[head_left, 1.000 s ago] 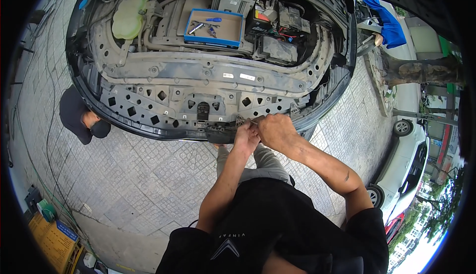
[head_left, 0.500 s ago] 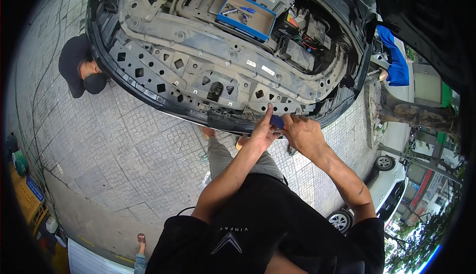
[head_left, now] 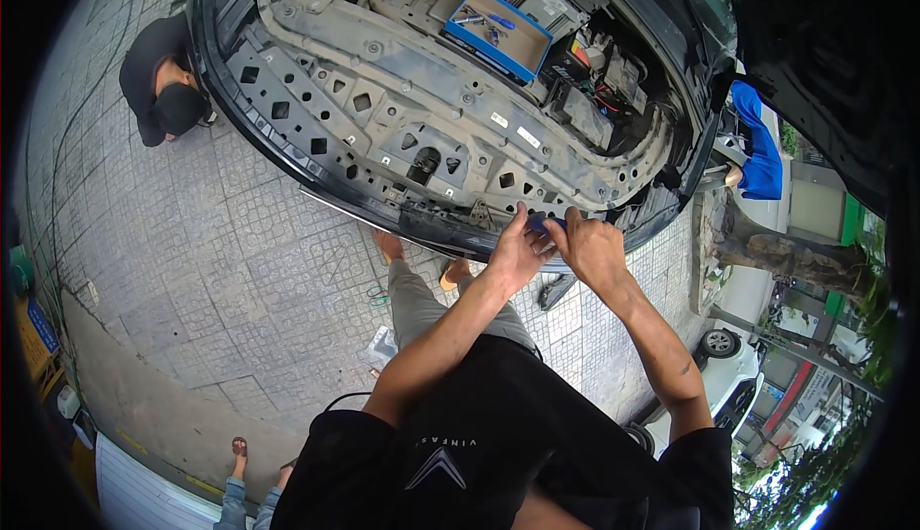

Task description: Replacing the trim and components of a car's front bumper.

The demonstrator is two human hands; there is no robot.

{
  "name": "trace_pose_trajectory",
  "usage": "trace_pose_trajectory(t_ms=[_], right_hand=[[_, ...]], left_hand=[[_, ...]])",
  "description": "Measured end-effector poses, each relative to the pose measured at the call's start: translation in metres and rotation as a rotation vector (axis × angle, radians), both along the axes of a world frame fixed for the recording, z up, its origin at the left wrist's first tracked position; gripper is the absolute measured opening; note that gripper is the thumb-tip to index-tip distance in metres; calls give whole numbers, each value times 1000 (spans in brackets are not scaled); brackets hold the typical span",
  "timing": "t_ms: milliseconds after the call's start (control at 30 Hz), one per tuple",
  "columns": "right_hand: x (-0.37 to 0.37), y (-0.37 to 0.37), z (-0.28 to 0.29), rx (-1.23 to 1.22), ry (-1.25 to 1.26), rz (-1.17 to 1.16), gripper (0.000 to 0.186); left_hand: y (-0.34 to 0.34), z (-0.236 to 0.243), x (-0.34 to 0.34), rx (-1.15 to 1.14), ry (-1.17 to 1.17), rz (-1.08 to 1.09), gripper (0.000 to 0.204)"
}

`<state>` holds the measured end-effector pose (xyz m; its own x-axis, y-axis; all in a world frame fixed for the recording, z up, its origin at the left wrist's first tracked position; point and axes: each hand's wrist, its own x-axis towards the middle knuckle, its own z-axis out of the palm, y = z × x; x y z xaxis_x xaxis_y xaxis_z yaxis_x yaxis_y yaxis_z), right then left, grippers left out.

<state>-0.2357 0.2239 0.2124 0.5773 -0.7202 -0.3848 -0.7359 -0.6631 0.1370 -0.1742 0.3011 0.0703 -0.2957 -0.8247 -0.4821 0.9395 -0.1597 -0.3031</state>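
Both hands meet over the front edge of a car's uncovered engine bay [head_left: 422, 108]. A small dark-blue object [head_left: 544, 224], partly covered by fingers, lies between them; its kind cannot be made out. My right hand [head_left: 591, 247] is closed round its right end, knuckles up. On its left side, my left hand [head_left: 518, 254] holds it between the raised thumb and the curled fingers. Just beneath the hands runs the dark front bumper edge [head_left: 431, 228].
A blue-rimmed box [head_left: 522, 51] with a blue-handled tool and metal pieces rests on the engine bay, near the battery [head_left: 575, 56]. A crouching person [head_left: 158, 84] is at the car's left side. Beneath me are paving [head_left: 278, 281], a clear plastic bag [head_left: 381, 343] and a dark item [head_left: 554, 292].
My view has shifted, so the car sits slightly farther right. My right hand has turned a little on the blue object, and less of it shows. The crouching person's head has moved.
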Motion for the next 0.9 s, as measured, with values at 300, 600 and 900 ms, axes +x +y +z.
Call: trace_pose_trajectory(t_ms=[300,600,900], right_hand=[[-2,-2,10,-9,-158,435,37],[13,-13,5,33,82,445,35],[25,-23,-5,302,-38,-18,48]], left_hand=[[-1,-7,-9,134,-252,-136,40],[3,-6,-9,-88,-156,-12,37],[6,-16,14,-108,-232,-130,38]])
